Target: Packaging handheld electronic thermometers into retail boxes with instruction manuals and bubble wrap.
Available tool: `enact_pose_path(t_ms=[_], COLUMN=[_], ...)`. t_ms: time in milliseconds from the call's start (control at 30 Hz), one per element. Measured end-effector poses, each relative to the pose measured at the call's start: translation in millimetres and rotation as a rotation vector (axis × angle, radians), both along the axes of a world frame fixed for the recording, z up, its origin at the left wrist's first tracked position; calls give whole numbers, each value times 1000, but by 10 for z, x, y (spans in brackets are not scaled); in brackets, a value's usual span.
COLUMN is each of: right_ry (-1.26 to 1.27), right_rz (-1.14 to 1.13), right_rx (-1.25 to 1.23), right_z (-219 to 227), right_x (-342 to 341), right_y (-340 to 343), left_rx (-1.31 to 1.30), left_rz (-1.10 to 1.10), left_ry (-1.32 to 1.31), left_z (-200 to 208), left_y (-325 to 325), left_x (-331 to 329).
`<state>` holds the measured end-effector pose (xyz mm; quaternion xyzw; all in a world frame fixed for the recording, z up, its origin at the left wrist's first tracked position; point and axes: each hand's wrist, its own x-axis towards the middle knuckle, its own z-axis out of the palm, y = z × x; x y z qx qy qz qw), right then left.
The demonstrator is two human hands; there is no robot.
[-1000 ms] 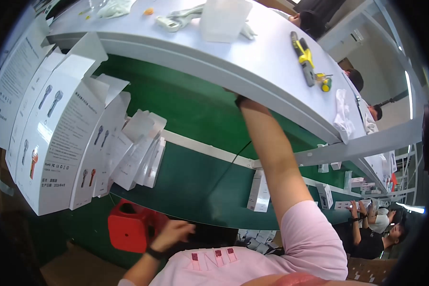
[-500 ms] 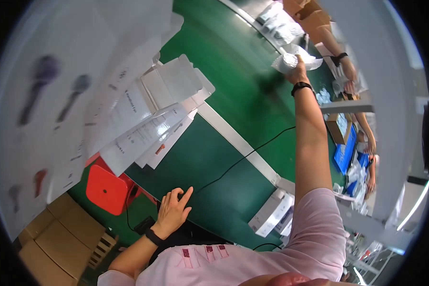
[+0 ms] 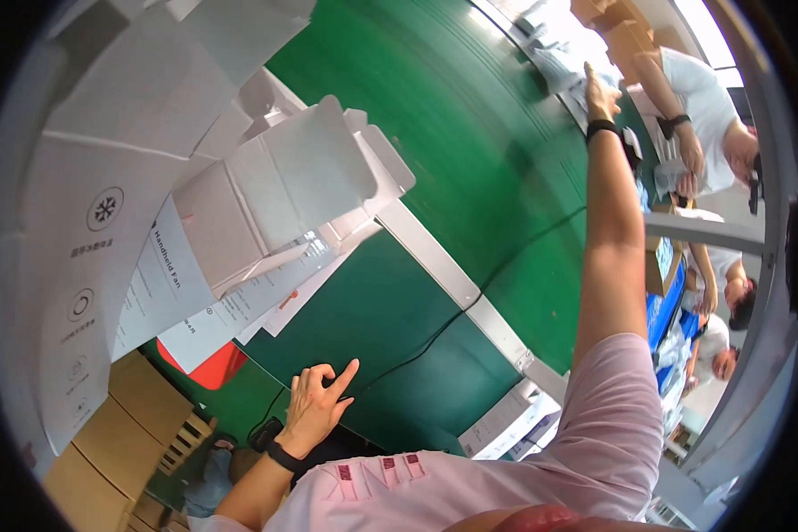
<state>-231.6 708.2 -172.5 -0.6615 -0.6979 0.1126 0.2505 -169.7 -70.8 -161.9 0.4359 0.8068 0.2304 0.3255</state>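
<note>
Currently my right hand [image 3: 602, 96] is at the far-off pale packages [image 3: 566, 57], though I can't tell if it grips one; my empty left hand [image 3: 314, 410] spreads loosely near the green tabletop [image 3: 390, 310]; white cartons [image 3: 306, 177] stand unclosed.

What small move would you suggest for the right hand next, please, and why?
I would perhaps settle the right hand against the pale wrapped packages before drawing back: the right arm is outstretched across the green surface, the fingers are right at the packages, and whether they grip one is unclear.
</note>
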Motion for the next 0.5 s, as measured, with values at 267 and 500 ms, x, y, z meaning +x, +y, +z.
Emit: enact_pose_path(t_ms=[267,500], right_ry=[676,486], right_rz=[409,608], right_rx=[-272,-719], right_z=[522,1813], right_x=[99,1963], right_y=[-3762,-5433], left_rx=[14,229], left_rz=[-2,-303], left_ry=[34,-220], left_z=[9,65], left_y=[-17,-39], left_x=[-43,-28])
